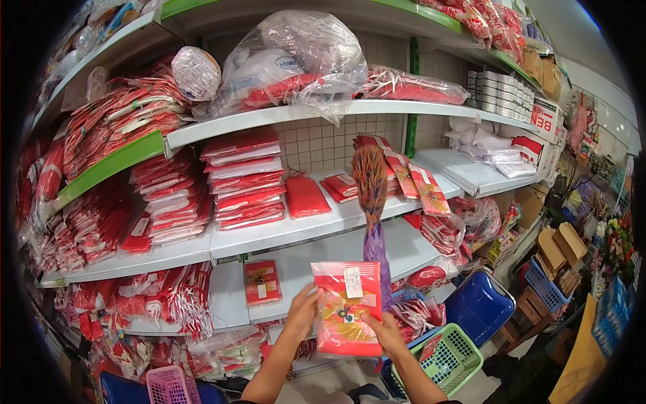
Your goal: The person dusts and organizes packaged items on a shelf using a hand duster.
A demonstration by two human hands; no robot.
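Observation:
A flat red packet in clear plastic (347, 303), with a gold print and a white handwritten label, is held upright between both hands. My left hand (303, 313) grips its left edge, fingers partly behind it. At its lower right, my right hand (387, 333) pinches the packet with the thumb on the front. Behind the packet, a feather duster (369, 175) with brown feathers and a purple lower part stands in front of the shelves. A similar red packet (262, 281) lies on the lower shelf, left of my left hand.
Stacks of red packets (243, 178) fill the middle shelf (309, 227). Large plastic bags (296, 60) rest on the upper shelf. A green basket (452, 360), a blue plastic stool (481, 306) and a pink basket (168, 385) are low down. Boxes (562, 246) stand at right.

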